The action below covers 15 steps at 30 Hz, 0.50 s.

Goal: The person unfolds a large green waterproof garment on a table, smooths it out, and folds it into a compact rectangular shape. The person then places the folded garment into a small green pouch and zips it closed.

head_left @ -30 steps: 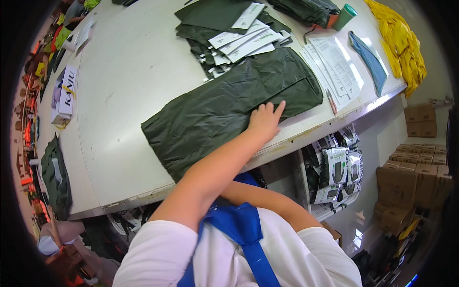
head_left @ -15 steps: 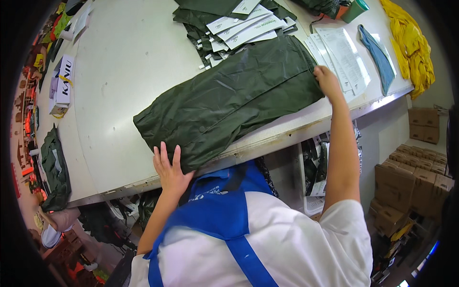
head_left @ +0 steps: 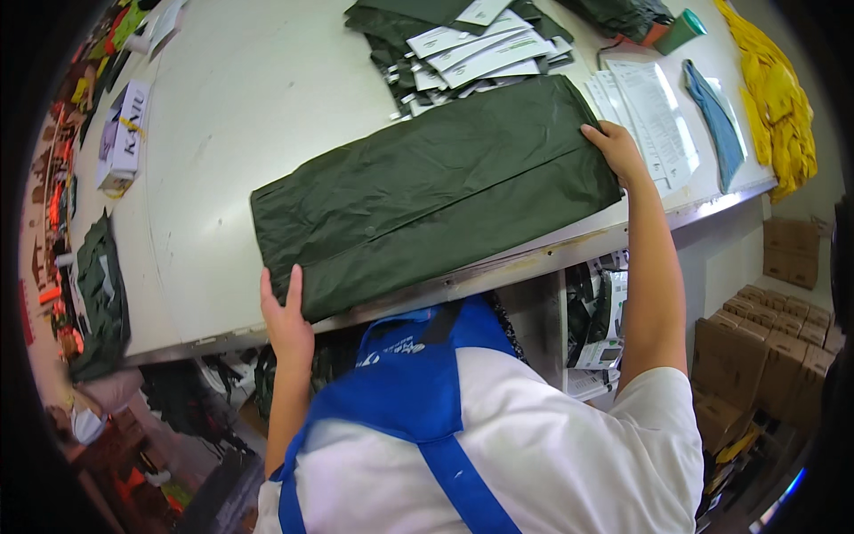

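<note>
A folded dark green rain garment [head_left: 427,196] lies slantwise along the near edge of the table, a seam and a round snap button on its upper side. Its outline is a fairly neat long rectangle. My right hand [head_left: 616,153] grips the right end, thumb on top and the other fingers partly hidden beneath. At the lower left corner rests my left hand [head_left: 288,320], two fingers stretched apart, one on the fabric and one along its left edge. The left thumb cannot be made out.
Beyond the garment lie a pile of dark green packages with white cards [head_left: 485,53], printed sheets [head_left: 645,120], a blue cloth [head_left: 714,125], a green cup [head_left: 680,31] and yellow fabric [head_left: 776,98]. A white box [head_left: 124,138] stands left. Cardboard boxes [head_left: 734,360] are stacked at right.
The garment's left part has been straightened and its lower edge evened out. My left hand has moved left to the corner. My right hand has stayed at the right end.
</note>
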Each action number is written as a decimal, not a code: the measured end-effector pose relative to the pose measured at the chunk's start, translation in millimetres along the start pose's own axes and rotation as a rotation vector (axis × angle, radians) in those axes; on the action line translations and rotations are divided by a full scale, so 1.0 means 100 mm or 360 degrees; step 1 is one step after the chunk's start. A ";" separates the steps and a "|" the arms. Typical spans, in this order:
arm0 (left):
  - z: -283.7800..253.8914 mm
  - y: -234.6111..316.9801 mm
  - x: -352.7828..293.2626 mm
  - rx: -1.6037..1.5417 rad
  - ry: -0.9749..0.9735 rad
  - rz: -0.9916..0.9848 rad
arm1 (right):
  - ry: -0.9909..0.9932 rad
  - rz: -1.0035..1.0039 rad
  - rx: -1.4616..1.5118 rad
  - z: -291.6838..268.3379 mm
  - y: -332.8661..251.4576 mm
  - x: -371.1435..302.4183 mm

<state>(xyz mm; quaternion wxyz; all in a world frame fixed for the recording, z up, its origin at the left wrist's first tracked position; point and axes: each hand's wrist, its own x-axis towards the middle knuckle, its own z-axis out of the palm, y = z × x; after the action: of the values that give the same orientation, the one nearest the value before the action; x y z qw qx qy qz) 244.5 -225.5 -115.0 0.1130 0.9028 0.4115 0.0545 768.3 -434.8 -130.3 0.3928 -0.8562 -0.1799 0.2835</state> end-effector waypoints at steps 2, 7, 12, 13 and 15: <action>-0.05 -0.01 -0.01 0.0226 -0.0224 -0.0118 | -0.0005 -0.0096 -0.0214 0.16 0.12 0.04; -0.37 -0.31 0.02 -0.0312 -0.0484 0.0081 | -0.0005 -0.0222 -0.0465 0.21 0.17 0.08; -0.04 -0.96 1.08 -0.0884 0.0023 -0.0168 | 0.0018 -0.0135 -0.1123 0.34 0.03 0.22; 0.11 -1.12 1.29 -0.0721 0.0018 -0.0098 | 0.0111 -0.0172 -0.1235 0.42 0.00 0.23; 0.04 -1.03 1.58 -0.1102 -0.0556 -0.0243 | 0.0297 -0.0170 -0.1354 0.56 0.04 0.24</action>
<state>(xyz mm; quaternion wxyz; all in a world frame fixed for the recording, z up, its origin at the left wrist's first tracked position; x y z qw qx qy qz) 273.0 -41.4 -144.2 0.4827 0.7738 0.4092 0.0271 752.0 -392.7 -171.3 0.0337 -0.9531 -0.2885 0.0848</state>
